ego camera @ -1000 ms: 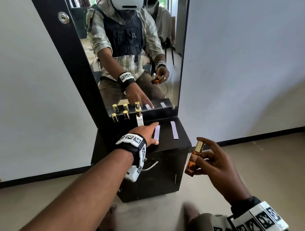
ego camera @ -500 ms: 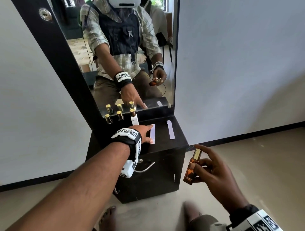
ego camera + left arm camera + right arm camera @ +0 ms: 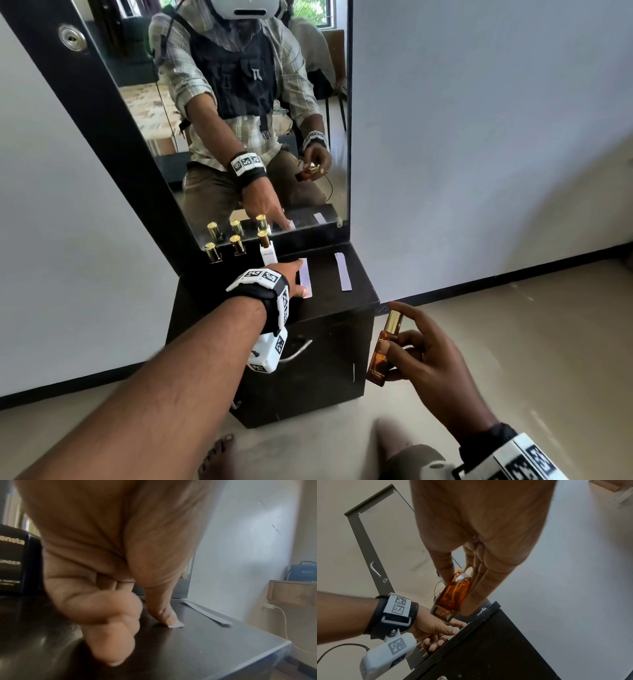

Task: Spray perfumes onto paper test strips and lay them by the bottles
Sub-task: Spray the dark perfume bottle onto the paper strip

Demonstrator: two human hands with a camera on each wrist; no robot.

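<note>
Two pale paper strips lie on the black cabinet top [image 3: 325,298]. My left hand [image 3: 289,277] rests on the left strip [image 3: 306,279], index finger along it and thumb [image 3: 169,616] pressing its near end [image 3: 177,625] flat, the other fingers curled. The second strip [image 3: 343,271] [image 3: 207,613] lies free to the right. My right hand [image 3: 424,356] holds an amber perfume bottle [image 3: 383,349] [image 3: 453,595] with a gold cap upright in the air in front of the cabinet's right corner, index finger raised above the cap. Three gold-capped bottles [image 3: 237,245] stand at the back left, the white one [image 3: 267,253] nearest my left hand.
A tall mirror [image 3: 239,102] rises behind the bottles and reflects me. The cabinet front has a metal handle [image 3: 298,351]. A white wall is to the right, and my bare feet [image 3: 219,455] are on the beige floor below.
My left hand stayed on the left strip, drawing back a little until the thumb came down on its near end. The right hand kept the amber bottle in about the same place.
</note>
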